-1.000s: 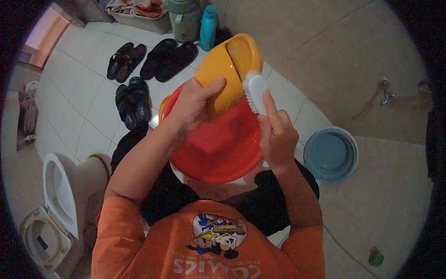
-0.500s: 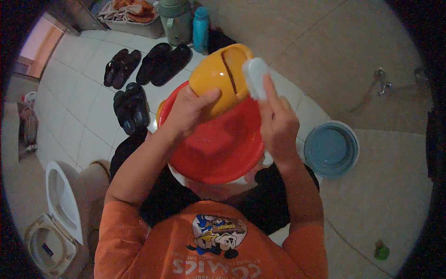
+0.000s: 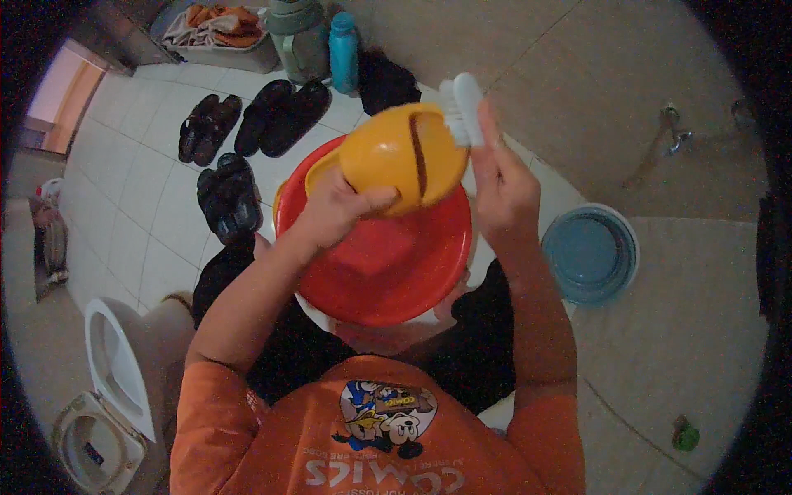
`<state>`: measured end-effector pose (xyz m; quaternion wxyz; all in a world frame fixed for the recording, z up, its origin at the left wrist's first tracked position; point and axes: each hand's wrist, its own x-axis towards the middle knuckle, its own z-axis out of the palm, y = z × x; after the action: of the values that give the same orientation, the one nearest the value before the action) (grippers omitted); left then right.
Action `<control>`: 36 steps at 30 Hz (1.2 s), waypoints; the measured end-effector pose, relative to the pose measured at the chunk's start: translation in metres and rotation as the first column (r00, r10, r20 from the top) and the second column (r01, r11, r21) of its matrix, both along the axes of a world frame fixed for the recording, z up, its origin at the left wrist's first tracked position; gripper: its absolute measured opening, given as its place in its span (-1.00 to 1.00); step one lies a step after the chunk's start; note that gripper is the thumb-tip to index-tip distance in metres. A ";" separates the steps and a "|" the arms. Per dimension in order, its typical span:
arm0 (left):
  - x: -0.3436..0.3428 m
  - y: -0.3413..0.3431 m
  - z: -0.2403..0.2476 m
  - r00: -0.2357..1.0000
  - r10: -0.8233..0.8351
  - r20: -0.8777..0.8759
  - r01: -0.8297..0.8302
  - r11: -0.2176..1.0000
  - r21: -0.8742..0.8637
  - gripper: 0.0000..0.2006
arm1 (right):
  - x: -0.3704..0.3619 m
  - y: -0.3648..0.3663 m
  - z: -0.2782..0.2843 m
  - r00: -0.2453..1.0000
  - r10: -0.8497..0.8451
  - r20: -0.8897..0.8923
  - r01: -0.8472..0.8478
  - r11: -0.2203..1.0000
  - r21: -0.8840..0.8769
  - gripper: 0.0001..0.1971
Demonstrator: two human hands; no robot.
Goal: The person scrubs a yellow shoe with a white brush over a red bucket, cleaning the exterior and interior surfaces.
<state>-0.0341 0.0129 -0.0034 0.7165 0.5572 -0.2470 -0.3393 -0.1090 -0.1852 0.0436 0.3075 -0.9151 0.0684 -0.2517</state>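
My left hand [image 3: 340, 210] grips a glossy yellow dome-shaped thing [image 3: 379, 161], thumb on its near side. A dark curved slit runs across this thing, and a rim juts out at its left; I cannot tell its exact kind. My right hand [image 3: 507, 190] holds a white scrub brush [image 3: 467, 107], its bristles turned left, at the right edge of the yellow thing. Whether bristles and surface touch is unclear. Below both hands is a round red basin [image 3: 375, 280], partly covered by the yellow thing and my left arm.
Pairs of dark slippers [image 3: 228, 198] lie on white tiles at the left. Behind them stand a thermos jug [image 3: 297, 49], a blue bottle [image 3: 343, 58] and a tub of cloths [image 3: 227, 56]. A blue-grey bucket [image 3: 587, 256] stands right, below a wall tap [image 3: 678, 136]. A toilet [image 3: 120, 355] is at lower left.
The brush has moved up and tipped, so its bristles now show facing left. In my left hand the yellow thing has shifted lower and turned slightly.
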 end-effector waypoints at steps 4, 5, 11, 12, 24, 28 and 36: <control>0.007 0.001 0.008 0.940 0.205 -0.272 -0.223 0.974 -0.039 -0.52 | -0.024 0.024 0.002 0.998 -0.005 -0.070 -0.003 0.994 -0.113 -0.53; 0.008 -0.001 0.007 0.904 0.251 -0.346 -0.280 0.959 -0.037 -0.52 | -0.027 0.026 -0.001 0.998 0.028 -0.059 -0.037 0.986 -0.164 -0.53; 0.014 -0.010 0.015 0.989 0.122 -0.082 -0.120 0.992 0.026 -0.54 | 0.001 0.004 0.017 0.997 -0.028 -0.067 0.017 0.987 -0.161 -0.54; 0.012 -0.013 0.014 0.990 0.118 -0.083 -0.116 0.993 0.025 -0.54 | 0.007 -0.002 0.016 0.995 -0.067 -0.077 0.056 0.989 -0.140 -0.54; 0.023 -0.007 0.009 0.974 0.185 -0.134 -0.192 0.980 -0.046 -0.62 | -0.006 0.014 0.008 0.997 0.018 -0.073 -0.031 0.983 -0.180 -0.55; 0.019 -0.006 0.011 0.997 0.070 0.006 -0.070 0.997 -0.017 -0.62 | 0.009 0.001 0.014 0.999 -0.010 -0.042 0.006 0.994 -0.108 -0.56; 0.012 -0.014 0.016 0.990 -0.134 0.045 0.126 0.981 0.150 -0.57 | 0.036 -0.024 0.003 0.991 0.132 -0.015 -0.077 0.663 0.744 -0.42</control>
<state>-0.0222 -0.0015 0.0122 0.6429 0.6002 -0.2767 -0.3872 -0.0728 -0.2096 0.0462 0.6641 -0.7214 0.1226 -0.1531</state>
